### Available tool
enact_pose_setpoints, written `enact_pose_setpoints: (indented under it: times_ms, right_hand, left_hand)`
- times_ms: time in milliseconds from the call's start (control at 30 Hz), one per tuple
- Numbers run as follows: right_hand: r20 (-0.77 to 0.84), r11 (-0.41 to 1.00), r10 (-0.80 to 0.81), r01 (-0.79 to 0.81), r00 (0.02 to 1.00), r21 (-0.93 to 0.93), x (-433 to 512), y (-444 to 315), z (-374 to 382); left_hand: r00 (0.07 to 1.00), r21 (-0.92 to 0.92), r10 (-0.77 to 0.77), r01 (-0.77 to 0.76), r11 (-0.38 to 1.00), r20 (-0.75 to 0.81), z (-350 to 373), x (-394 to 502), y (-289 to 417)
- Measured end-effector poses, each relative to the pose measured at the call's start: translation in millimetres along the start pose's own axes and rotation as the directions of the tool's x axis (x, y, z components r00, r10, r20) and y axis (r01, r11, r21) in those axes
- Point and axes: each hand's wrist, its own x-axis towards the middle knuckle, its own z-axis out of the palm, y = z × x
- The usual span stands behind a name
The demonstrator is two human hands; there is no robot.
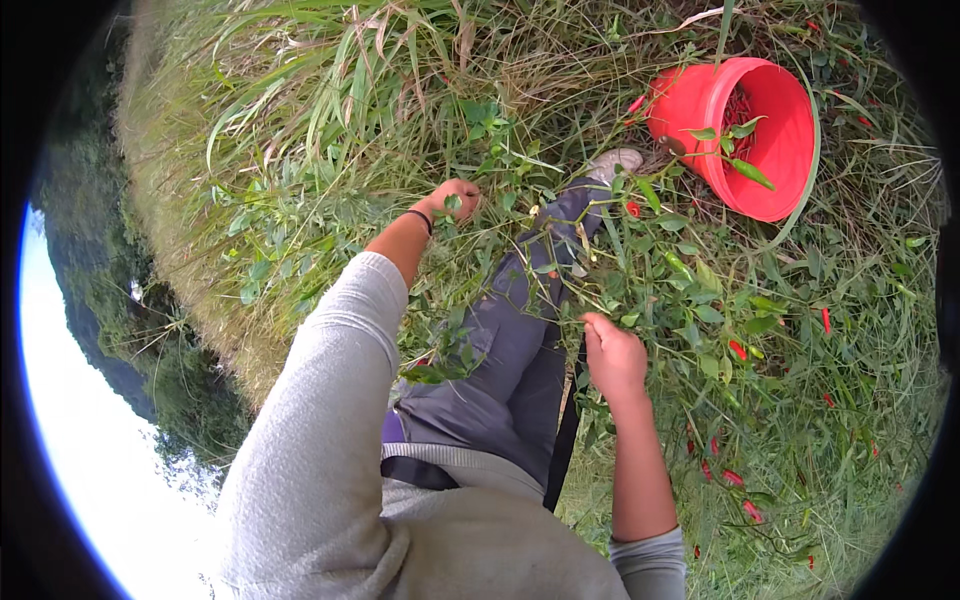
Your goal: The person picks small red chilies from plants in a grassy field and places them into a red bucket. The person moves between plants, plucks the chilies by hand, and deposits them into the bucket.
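Observation:
My left hand point(454, 201), with a dark band at the wrist, is curled among grass and leafy stems. A leaf partly covers it, and what lies inside the fingers is hidden. My right hand point(616, 354) is lower and to the right, thumb and forefinger pinched on a thin stem of a chili plant point(679, 307). Green chilies point(679, 264) and a red chili point(738, 349) hang from its branches to the right of that hand. Beyond the plant, a red plastic bucket point(784, 142) lies tilted, with many picked red chilies point(739, 112) inside it.
My legs in grey trousers point(502, 337) and a muddy shoe point(615, 161) are among the stems. A leafy branch with a green chili point(751, 174) crosses the bucket's mouth. Tall grass point(330, 97) stands at left; more red chilies point(733, 478) hang at lower right.

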Motion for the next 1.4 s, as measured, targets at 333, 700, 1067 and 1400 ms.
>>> enact_pose_setpoints:
  times_ms: [333, 700, 1067, 1400]
  right_hand:
    - [-0.004, 0.965, -0.206, 0.204, 0.979, 0.163, -31, -79, -29]
    - [0.151, 0.82, -0.568, 0.54, 0.809, 0.191, -87, -166, -11]
    - [0.364, 0.579, -0.633, 0.729, 0.684, -0.364, -62, -163, 34]
    - [0.196, 0.678, -0.486, 0.509, 0.851, -0.53, -44, -103, 24]
  left_hand:
    - [0.882, -0.818, 0.061, -0.458, 0.347, -0.468, -104, -222, 106]
    - [0.966, -0.887, -0.112, -0.162, 0.433, -0.232, -12, -358, 51]
    - [0.943, 0.021, -0.174, 0.187, 0.982, -0.283, 35, -336, 22]
    - [0.951, -0.014, -0.238, 0.24, 0.971, -0.196, 75, -278, 50]
